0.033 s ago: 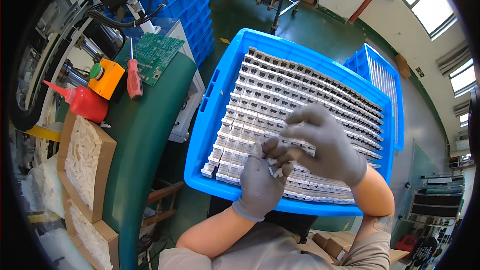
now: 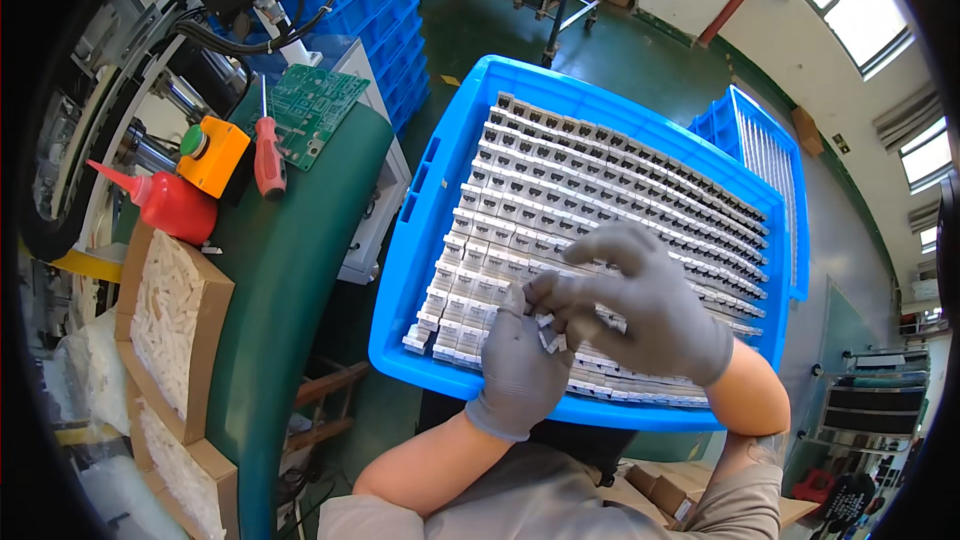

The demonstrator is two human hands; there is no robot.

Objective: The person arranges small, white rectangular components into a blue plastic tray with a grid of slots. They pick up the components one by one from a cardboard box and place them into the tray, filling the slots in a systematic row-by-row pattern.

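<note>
Over the near part of a blue plastic crate [image 2: 412, 365], both my hands are in grey gloves. My left hand [image 2: 522, 365] is closed around small white plastic pieces [image 2: 548, 336], whose ends show between thumb and fingers. Thumb and fingertips of my right hand [image 2: 650, 305] meet the left fingers at those pieces. Its forefinger is curled above, and the hand is somewhat blurred. Whether the right fingers grip a piece is hidden. Beneath the hands, tight rows of white block-shaped plastic housings [image 2: 500, 230] with dark slots fill the crate.
On the green bench [image 2: 330, 210] at left lie a red-handled screwdriver [image 2: 268, 162], a green circuit board [image 2: 312, 105], a red squeeze bottle [image 2: 172, 208] and an orange button box [image 2: 212, 158]. Cardboard boxes of white parts [image 2: 165, 315] stand beside it. Another blue crate [image 2: 795, 210] is beyond, right.
My right hand has shifted slightly down and its fingers have drawn closer to the left hand's fingertips. My left hand stays where it was, still closed on the white pieces.
</note>
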